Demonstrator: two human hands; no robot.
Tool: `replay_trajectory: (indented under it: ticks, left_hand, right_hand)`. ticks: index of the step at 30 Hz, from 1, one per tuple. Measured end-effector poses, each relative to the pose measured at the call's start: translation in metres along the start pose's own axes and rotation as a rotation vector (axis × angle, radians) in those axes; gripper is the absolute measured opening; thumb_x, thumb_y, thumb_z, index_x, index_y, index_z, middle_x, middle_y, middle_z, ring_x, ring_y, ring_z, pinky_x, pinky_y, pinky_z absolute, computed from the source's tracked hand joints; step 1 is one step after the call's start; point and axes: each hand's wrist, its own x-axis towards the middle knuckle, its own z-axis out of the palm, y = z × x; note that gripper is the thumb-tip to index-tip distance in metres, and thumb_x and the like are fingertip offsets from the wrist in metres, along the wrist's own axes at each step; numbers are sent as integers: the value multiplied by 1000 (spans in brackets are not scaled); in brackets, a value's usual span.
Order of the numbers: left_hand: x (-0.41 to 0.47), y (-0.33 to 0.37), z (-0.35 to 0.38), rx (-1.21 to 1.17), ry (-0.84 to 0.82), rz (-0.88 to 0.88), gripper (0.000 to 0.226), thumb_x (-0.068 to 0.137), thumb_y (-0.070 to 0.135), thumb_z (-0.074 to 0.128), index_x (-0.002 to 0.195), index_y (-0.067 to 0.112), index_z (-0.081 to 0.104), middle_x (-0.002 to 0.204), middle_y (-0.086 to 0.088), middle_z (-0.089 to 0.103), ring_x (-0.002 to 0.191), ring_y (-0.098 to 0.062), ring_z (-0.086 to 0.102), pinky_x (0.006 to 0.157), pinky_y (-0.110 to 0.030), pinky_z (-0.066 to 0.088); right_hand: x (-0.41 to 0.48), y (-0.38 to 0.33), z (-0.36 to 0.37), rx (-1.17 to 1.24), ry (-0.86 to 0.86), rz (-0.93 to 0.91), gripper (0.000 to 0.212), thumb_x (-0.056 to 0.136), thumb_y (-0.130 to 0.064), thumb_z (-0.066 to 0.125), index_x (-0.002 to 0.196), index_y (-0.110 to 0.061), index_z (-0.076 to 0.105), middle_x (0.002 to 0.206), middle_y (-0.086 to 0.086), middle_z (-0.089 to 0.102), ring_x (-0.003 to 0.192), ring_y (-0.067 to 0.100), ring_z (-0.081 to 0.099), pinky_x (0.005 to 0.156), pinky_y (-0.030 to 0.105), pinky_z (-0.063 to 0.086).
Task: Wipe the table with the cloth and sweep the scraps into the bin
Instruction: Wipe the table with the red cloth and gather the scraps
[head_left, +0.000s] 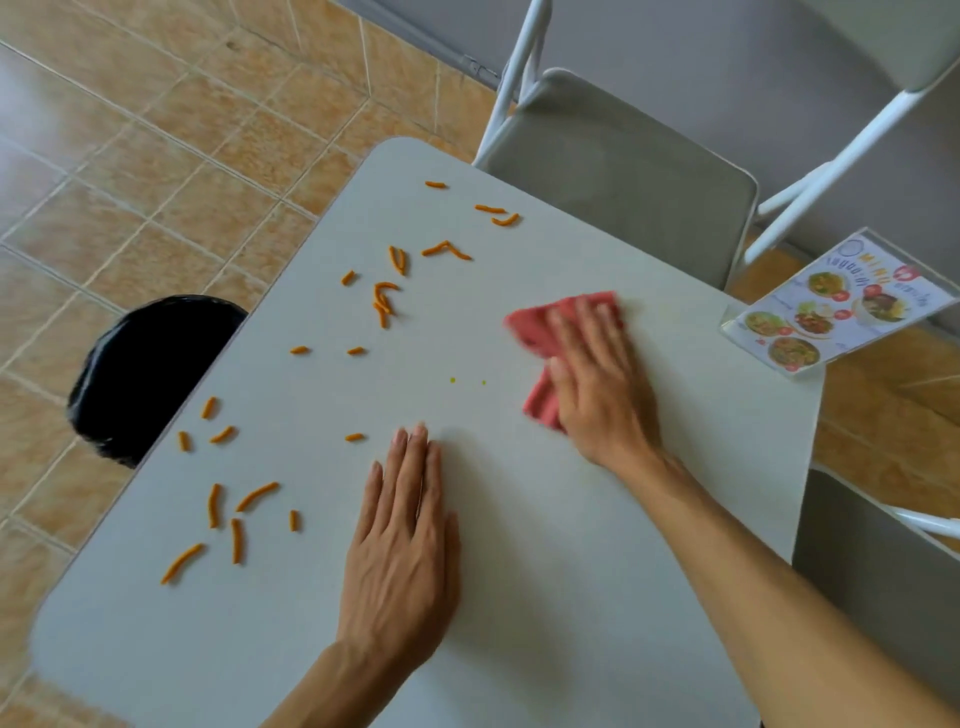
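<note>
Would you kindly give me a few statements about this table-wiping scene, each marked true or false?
1. The right hand presses a red cloth onto the table. True.
2. The left hand is gripping an orange scrap. False: it lies flat and open on the table, holding nothing.
3. The orange scraps lie mostly on the left part of the table. True.
4. The black-lined bin stands on the tabletop. False: it sits on the floor beside the table's left edge.
5. The menu stand lies under the cloth. False: it stands at the table's far right corner.
</note>
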Motion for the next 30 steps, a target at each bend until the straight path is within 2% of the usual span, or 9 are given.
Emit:
replay_trajectory:
  ticks: [2, 4, 9, 11, 16, 22, 24, 28, 30]
  left_hand:
    - [-14, -10, -5, 34, 7, -16, 61, 94, 14, 44, 151, -4, 28, 163, -17, 20, 153, -30, 15, 121, -48, 19]
    - [-25, -17, -2, 46, 5, -40, 60, 94, 12, 43, 149, -6, 30, 162, -18, 22, 152, -31, 17, 120, -48, 19]
    - [-30, -19, 11, 15, 12, -88, 56, 98, 18, 36, 150, -4, 31, 162, -15, 23, 152, -28, 16, 122, -47, 18]
    - [-30, -20, 12, 18, 12, -86, 56, 99, 20, 33, 150, -3, 30, 162, -16, 23, 152, -28, 17, 122, -47, 18]
    - [-32, -20, 13, 26, -6, -106, 56, 102, 22, 26, 151, -4, 27, 162, -17, 22, 152, -28, 15, 124, -45, 13]
    - [-31, -20, 13, 40, -14, -120, 57, 101, 22, 26, 153, -3, 23, 164, -15, 15, 153, -28, 12, 125, -40, 5]
    - [-31, -19, 13, 42, -5, -121, 58, 101, 22, 28, 153, -2, 21, 164, -15, 14, 154, -27, 9, 125, -41, 5]
    - [-31, -18, 13, 40, -6, -114, 59, 101, 24, 25, 154, 0, 18, 165, -14, 12, 154, -26, 6, 125, -39, 2]
    - [-31, -17, 12, 35, 3, -114, 60, 100, 24, 25, 154, 0, 19, 165, -14, 14, 154, -27, 7, 125, -39, 2]
  right_hand:
    - [-3, -21, 7, 23, 170, 437, 52, 101, -33, 40, 146, -11, 53, 156, 22, 44, 146, 44, 37, 121, 55, 29]
    - [-4, -73, 12, 70, 255, 631, 51, 95, -29, 47, 142, -11, 57, 152, 27, 46, 143, 50, 38, 121, 57, 26]
    - [-38, -127, 7, 150, -46, -165, 54, 98, -39, 47, 150, -25, 48, 162, 16, 36, 153, 39, 25, 125, 53, 20]
    - [-46, -96, 5, 95, -60, -226, 53, 101, -38, 45, 151, -24, 47, 162, 10, 37, 153, 33, 28, 125, 50, 23]
    - [-87, -64, -4, 40, 215, 598, 51, 103, -26, 43, 146, 0, 49, 156, 25, 43, 146, 46, 36, 119, 58, 31]
    - [-151, -87, -26, 68, -84, -130, 54, 106, -33, 38, 153, -5, 41, 163, 16, 34, 154, 35, 24, 125, 54, 21]
    - [-158, -53, -23, -13, -41, 74, 55, 106, -33, 34, 153, -5, 40, 163, 16, 33, 154, 34, 25, 127, 51, 15]
    - [-164, -39, -17, -72, 168, 855, 56, 104, -26, 37, 150, 4, 40, 159, 28, 33, 150, 47, 28, 125, 53, 20]
    - [-169, -68, -18, -20, 156, 770, 58, 107, -33, 29, 149, 5, 41, 159, 30, 33, 150, 50, 24, 124, 57, 19]
